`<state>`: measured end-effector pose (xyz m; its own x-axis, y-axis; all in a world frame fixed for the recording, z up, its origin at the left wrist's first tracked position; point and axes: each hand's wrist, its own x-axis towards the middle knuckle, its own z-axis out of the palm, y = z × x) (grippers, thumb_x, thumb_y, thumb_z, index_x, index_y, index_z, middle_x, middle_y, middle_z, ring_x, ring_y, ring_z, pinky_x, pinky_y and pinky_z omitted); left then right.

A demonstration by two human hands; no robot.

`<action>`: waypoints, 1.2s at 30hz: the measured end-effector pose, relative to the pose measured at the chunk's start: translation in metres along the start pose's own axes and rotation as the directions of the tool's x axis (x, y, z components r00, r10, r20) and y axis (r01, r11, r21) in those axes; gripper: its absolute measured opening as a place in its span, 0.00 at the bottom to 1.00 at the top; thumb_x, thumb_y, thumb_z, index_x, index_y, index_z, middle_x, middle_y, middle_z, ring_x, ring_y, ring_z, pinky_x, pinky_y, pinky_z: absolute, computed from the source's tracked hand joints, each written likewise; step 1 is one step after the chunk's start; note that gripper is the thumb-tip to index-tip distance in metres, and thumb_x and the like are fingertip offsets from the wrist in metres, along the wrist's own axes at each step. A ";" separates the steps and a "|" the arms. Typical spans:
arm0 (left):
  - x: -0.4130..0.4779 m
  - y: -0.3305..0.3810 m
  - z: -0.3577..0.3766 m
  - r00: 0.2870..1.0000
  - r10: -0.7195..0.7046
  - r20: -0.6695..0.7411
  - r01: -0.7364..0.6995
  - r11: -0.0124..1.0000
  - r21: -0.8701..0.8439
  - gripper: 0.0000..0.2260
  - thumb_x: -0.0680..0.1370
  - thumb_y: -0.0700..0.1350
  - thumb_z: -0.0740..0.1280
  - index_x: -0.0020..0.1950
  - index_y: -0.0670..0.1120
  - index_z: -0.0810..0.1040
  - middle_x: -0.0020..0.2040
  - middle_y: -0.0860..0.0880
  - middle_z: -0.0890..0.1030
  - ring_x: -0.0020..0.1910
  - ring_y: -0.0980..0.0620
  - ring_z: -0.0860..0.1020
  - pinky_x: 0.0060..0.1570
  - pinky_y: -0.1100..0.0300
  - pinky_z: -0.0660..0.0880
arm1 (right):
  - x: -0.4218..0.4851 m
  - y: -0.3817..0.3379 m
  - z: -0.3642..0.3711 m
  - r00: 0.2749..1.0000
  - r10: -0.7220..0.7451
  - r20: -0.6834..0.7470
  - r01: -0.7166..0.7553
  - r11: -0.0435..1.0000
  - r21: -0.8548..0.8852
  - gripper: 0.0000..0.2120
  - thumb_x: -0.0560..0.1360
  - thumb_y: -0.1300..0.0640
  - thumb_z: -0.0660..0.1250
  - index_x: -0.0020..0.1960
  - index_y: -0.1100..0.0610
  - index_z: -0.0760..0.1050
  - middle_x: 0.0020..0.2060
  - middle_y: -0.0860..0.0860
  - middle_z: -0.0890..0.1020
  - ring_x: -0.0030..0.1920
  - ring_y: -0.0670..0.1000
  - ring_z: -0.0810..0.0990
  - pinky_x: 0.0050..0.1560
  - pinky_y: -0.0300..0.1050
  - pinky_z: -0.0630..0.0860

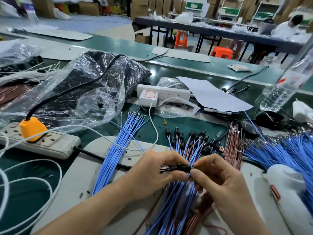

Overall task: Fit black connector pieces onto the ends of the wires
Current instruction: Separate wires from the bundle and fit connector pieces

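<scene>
Green bench (183, 122) (blue wires (118, 146) everywhere); cartons (138, 7) along the far wall.

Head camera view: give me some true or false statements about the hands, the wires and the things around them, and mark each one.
1. The left hand and right hand hold one black connector piece between them. True.
2. An orange plug sits in the power strip on the left. True.
3. The water bottle is on the left side of the table. False: it is at the right.
4. The blue wire bundle left of the hands has black connectors on its far ends. False: those ends show bare metal terminals.
5. The fitted wires, with black connectors on, lie just beyond the hands. True.
</scene>
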<state>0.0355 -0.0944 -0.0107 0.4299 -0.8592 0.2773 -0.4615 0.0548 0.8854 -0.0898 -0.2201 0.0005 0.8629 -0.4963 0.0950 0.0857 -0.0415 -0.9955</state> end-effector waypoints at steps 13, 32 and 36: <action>0.000 0.000 -0.002 0.999 -0.013 0.030 0.011 0.998 0.066 0.07 0.75 0.39 0.70 0.53 0.42 0.82 0.41 0.51 0.84 0.39 0.54 0.82 0.42 0.70 0.73 | -0.001 0.002 -0.005 1.000 0.014 0.008 -0.013 0.999 -0.046 0.08 0.63 0.59 0.72 0.37 0.62 0.77 0.30 0.59 0.82 0.28 0.50 0.80 0.31 0.38 0.77; 0.001 0.004 -0.001 0.996 0.086 -0.014 -0.082 0.978 0.193 0.10 0.74 0.44 0.70 0.53 0.43 0.83 0.43 0.55 0.83 0.42 0.67 0.78 0.45 0.72 0.71 | -0.003 0.000 -0.006 0.996 0.086 0.035 -0.090 0.984 0.151 0.09 0.61 0.57 0.75 0.34 0.60 0.77 0.30 0.60 0.81 0.27 0.51 0.77 0.28 0.38 0.75; 0.002 0.002 0.000 0.995 0.086 -0.052 -0.078 0.987 0.137 0.07 0.75 0.39 0.69 0.52 0.44 0.80 0.46 0.54 0.82 0.47 0.59 0.79 0.51 0.61 0.75 | -0.003 -0.003 -0.012 0.996 0.088 0.010 -0.087 0.947 0.310 0.22 0.51 0.46 0.84 0.36 0.56 0.79 0.31 0.60 0.80 0.28 0.50 0.77 0.29 0.37 0.75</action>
<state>0.0355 -0.0957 -0.0087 0.4287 -0.8234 0.3717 -0.5958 0.0516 0.8015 -0.0981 -0.2287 0.0035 0.8719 -0.4897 0.0072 0.1606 0.2721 -0.9488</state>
